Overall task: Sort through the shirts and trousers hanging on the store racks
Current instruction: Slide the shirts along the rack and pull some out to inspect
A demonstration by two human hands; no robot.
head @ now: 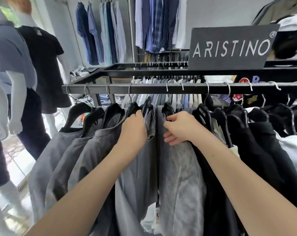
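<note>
Grey shirts fill the black rack, left hand gripping a hanger, right hand pinching the next shirt

One head-worn wide-angle view looks forward and slightly down, close over the black rack rail, hanging shirts filling the lower frame; edges bend, probably lens distortion.
</note>
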